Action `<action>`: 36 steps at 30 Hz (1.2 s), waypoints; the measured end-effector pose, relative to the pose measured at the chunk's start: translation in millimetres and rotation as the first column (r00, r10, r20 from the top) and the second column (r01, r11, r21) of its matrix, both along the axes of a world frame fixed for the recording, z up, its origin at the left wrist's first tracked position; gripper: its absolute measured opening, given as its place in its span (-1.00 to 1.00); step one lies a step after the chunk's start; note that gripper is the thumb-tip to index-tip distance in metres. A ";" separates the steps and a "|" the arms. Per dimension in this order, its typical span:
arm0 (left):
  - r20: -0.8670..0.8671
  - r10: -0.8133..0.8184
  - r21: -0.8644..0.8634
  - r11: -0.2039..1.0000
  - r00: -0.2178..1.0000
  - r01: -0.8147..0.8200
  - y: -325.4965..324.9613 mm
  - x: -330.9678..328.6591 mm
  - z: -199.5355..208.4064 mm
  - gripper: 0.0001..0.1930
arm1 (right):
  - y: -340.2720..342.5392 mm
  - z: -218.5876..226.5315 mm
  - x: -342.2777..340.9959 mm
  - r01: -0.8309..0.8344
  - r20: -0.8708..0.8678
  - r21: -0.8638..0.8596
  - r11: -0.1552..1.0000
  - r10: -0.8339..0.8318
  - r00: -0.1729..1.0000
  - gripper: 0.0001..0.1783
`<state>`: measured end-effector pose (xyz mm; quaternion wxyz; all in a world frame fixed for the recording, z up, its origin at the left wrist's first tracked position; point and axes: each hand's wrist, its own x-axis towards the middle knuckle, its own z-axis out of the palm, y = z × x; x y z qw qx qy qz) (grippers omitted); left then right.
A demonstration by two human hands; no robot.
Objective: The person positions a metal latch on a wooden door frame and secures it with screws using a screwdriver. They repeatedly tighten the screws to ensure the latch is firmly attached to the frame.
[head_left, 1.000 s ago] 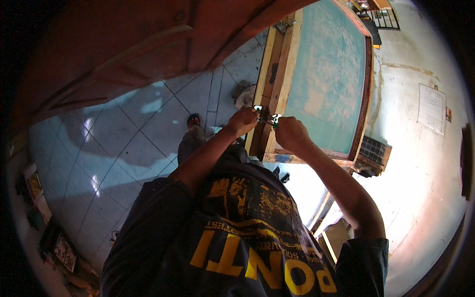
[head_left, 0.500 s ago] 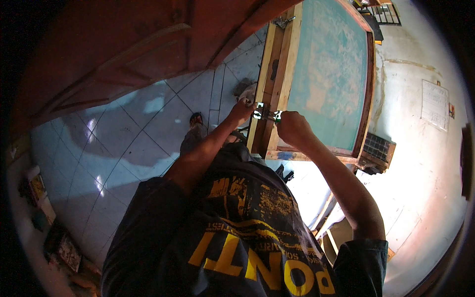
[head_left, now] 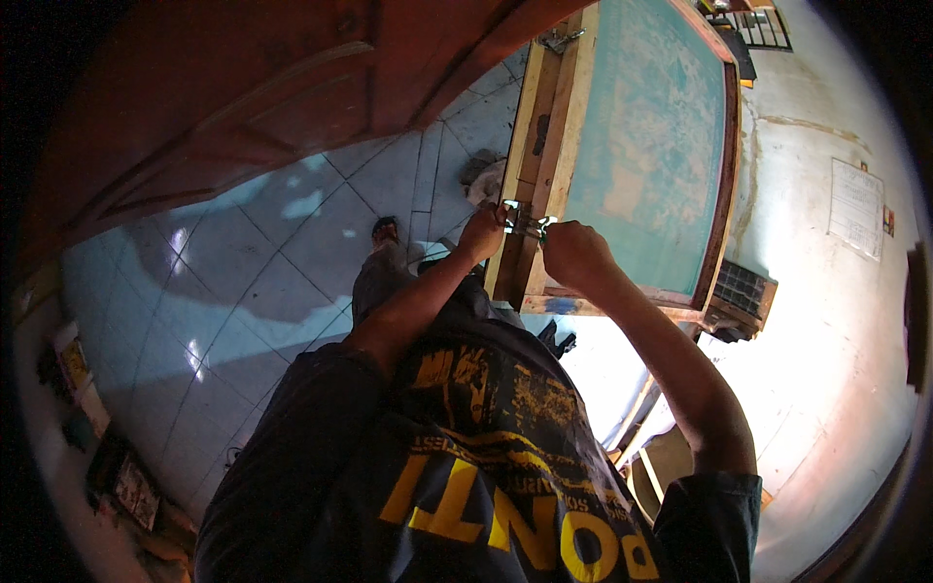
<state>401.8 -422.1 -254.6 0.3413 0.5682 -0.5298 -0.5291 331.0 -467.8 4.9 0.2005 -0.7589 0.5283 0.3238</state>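
Note:
A wooden screen-printing frame [head_left: 731, 165] with blue-green mesh [head_left: 646, 146] lies ahead to the right. Along its left side runs a wooden rail, where a metal hinge clamp [head_left: 525, 222] joins frame and rail. My left hand [head_left: 480, 233] is closed at the clamp's left end, fingertips against the metal. From the other side my right hand [head_left: 580, 257] makes a fist against the clamp's right end; whatever it grips is hidden by the fingers. A second metal clamp [head_left: 561, 41] sits farther up the rail.
A reddish-brown panelled door [head_left: 262, 97] spans the upper left. Tiled floor [head_left: 292, 262] lies below it, my foot [head_left: 385, 230] on it. A dark gridded box [head_left: 743, 296] stands by the frame's near right corner. Paper [head_left: 857, 209] hangs on the pale wall.
My left hand has shifted slightly down and nearer the clamp, its forearm swinging right. The right hand stays at the clamp, almost unmoved.

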 end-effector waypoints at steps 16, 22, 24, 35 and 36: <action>-0.072 0.079 0.164 0.984 0.994 -0.066 1.8 -3.3 13.4 -0.63 | 0.5 -34.2 -38.0 0.495 0.152 0.129 0.859 -0.511 0.846 -0.69; -0.128 0.113 0.023 0.994 0.985 -0.111 5.7 -6.3 0.5 -0.71 | 21.0 5.5 -11.8 -0.185 -0.039 -0.019 0.982 0.185 0.982 -0.82; -0.123 0.127 0.097 0.989 0.984 -0.116 4.3 -8.9 -1.4 -0.71 | 28.3 7.7 -10.5 -0.357 -0.096 -0.130 0.925 0.346 0.933 -0.86; 0.002 0.117 -0.046 0.992 0.993 -0.116 13.5 -17.6 -21.9 -0.70 | 27.9 -23.7 -34.4 -0.078 -0.068 -0.071 0.994 0.073 0.995 -0.85; -0.016 0.130 -0.055 0.990 0.991 -0.131 12.2 -17.0 -16.5 -0.69 | 22.9 -27.5 -39.7 -0.013 -0.086 -0.036 0.999 0.010 0.996 -0.82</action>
